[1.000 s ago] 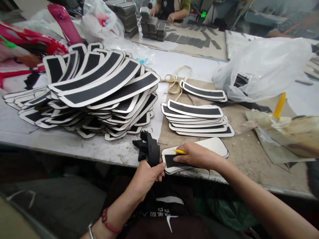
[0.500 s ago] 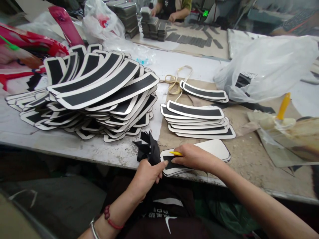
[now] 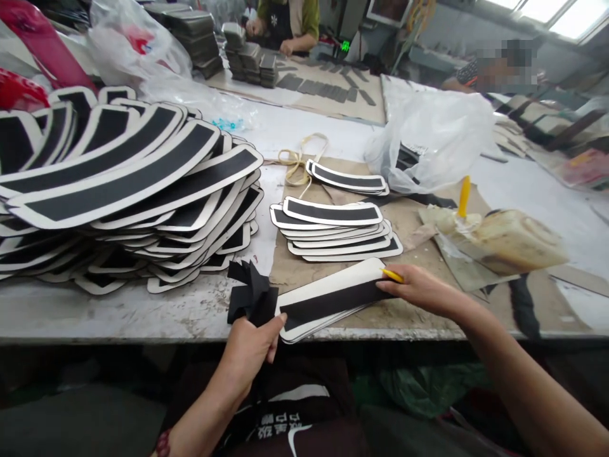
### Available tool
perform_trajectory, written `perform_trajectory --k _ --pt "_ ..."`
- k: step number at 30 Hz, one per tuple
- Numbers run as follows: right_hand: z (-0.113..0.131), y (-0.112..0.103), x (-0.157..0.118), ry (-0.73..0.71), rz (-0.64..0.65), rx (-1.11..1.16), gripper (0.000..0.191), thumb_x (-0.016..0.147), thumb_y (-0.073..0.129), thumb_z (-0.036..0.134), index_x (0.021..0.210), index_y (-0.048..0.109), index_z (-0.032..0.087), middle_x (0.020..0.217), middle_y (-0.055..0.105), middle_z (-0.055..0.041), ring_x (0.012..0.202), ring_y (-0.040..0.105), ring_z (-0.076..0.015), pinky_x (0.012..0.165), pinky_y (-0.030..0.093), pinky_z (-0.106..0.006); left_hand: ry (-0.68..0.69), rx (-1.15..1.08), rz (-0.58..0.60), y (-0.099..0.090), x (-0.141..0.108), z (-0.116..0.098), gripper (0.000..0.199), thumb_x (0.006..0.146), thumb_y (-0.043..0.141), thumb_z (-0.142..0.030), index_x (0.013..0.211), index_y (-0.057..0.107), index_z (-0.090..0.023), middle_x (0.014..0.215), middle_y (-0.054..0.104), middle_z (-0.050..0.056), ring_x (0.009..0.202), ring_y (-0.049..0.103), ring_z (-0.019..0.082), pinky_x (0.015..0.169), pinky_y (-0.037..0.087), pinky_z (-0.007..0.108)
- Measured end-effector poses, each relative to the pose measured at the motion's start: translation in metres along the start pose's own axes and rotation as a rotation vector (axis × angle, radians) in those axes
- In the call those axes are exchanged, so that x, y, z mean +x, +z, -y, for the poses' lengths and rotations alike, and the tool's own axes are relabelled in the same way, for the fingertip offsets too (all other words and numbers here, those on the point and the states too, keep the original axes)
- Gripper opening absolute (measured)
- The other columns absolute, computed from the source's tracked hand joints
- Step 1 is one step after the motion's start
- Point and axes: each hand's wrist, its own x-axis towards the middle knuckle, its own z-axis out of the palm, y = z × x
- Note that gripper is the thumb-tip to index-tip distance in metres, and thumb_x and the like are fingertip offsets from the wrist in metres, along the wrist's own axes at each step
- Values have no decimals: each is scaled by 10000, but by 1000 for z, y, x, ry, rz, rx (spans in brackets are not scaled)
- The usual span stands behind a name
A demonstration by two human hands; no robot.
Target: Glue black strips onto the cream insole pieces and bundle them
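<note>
At the table's front edge lies a small stack of white panels with rounded corners; a black strip (image 3: 333, 301) stretches along the top panel (image 3: 354, 273). My left hand (image 3: 250, 349) is closed on a bunch of folded black strips (image 3: 252, 292), its thumb pressing the strip's left end against the panel. My right hand (image 3: 421, 289) is closed around a slim yellow tool (image 3: 392, 275), whose tip points left. Its fingers also pinch the strip's right end, over the panel's far end. What kind of tool it is does not show.
A big pile of white-edged black panels (image 3: 118, 184) fills the left. Smaller stacks (image 3: 333, 212) lie behind my hands. To the right are a glue-stained container (image 3: 523, 238), a yellow handle (image 3: 465, 197) and a plastic bag (image 3: 438, 139). Another person (image 3: 290, 25) works across the table.
My right hand has moved right along the panel, and the black strip now shows stretched along it. My left thumb stays at the left end. The camera view has swung right.
</note>
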Motion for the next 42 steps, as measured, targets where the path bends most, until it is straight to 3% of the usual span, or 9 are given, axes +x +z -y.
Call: perform_trajectory --k 3,10,33,39,42 --pt "-10 5 5 62 -87 -17 224 868 465 364 766 553 185 784 634 -44 725 573 -191 638 367 -256 4 24 -5 -1 1 3 513 682 608 -507 328 412 -192 298 391 -3 338 367 103 452 295 254" --pt "11 10 16 226 -188 -264 246 881 495 415 951 604 206 943 666 -97 865 607 -254 651 367 -284 19 84 -3 -2 0 2 541 677 598 -582 342 438 -188 328 420 3 374 403 117 505 340 264" --pt "-3 12 31 193 -133 -221 270 858 538 450 871 615 192 878 681 -86 830 622 -240 627 362 -271 -5 90 -10 -2 1 3 525 698 619 -556 368 438 -189 341 433 -2 366 396 121 465 330 259" --pt "1 11 24 301 -192 -329 404 824 538 596 845 623 201 874 680 -101 855 626 -287 628 377 -296 -20 131 -37 -2 -3 -1 549 717 605 -566 348 446 -191 329 430 7 392 413 133 522 363 275" --pt "-2 8 16 319 -271 -351 411 856 494 591 844 616 199 847 680 -101 832 630 -283 613 366 -292 6 127 -35 -1 -3 -1 550 721 597 -557 338 427 -201 326 419 5 395 417 139 535 374 282"
